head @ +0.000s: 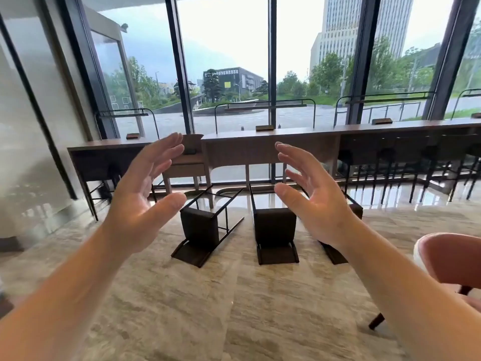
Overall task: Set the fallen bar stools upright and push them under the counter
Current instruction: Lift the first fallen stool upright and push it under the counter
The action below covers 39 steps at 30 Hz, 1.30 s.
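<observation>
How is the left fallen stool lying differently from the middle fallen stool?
The left fallen stool lies skewed, its legs angling up and to the right, while the middle fallen stool lies nearly square to the counter. The left stool is fully in view; the middle stool's upper right part is covered by the right hand. Both are dark, tipped onto their backs on the floor with legs toward the counter, and neither hand touches them.
</observation>
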{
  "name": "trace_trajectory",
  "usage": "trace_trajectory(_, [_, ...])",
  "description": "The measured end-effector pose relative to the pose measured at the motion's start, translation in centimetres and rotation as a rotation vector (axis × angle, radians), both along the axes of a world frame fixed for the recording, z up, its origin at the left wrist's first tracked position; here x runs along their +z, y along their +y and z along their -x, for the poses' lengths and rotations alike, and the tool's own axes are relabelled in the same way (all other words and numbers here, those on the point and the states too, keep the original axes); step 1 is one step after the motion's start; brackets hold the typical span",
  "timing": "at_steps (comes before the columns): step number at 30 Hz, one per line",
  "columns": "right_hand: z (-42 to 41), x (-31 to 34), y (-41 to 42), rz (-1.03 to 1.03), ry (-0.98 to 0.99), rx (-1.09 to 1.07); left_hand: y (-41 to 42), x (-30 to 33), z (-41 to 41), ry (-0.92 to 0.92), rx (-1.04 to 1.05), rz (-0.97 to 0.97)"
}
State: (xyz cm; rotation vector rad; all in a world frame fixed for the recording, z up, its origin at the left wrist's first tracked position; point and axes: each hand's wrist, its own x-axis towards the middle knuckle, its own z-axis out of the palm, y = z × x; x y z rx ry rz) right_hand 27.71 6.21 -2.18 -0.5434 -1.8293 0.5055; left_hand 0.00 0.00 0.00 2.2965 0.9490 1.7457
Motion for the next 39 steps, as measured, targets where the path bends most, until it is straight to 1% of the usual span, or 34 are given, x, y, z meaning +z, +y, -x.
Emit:
trace_trajectory(3, [0.1, -0.4, 1.1, 0.025, -0.001, -0.008, 1.1, -0.5, -0.3, -0.008, 0.049, -0.003])
trace_trajectory(6, [1.0, -1.1, 2.5, 0.060, -0.022, -0.007, 2.7, -1.1, 0.2, -0.018, 0.044, 0.047])
trace_trajectory(10, [2.9, -1.7, 4.9, 0.068, -0.045, -0.017, 5.2, -1.5, 2.1, -0.010, 0.029, 0.057])
trace_trajectory(18, [9.9, -2.3, 10.1, 0.090, -0.048, -0.045, 11.9, -2.1, 9.4, 0.006, -0.016, 0.048])
trace_trajectory(28, [19.9, -3.1, 16.4, 0.123, -0.052, -0.065, 19.3, -3.7, 19.3, -0.024, -0.028, 0.102])
trace_trajectory(35, [23.8, -5.4, 20.4, 0.169, -0.089, -0.067, 23.3, -6.2, 22.8, -0.055, 0.004, 0.151])
trace_trajectory(39, [24.9, -6.9, 24.0, 0.203, -0.099, -0.065, 27.1, -7.9, 23.9, -0.059, 0.001, 0.188])
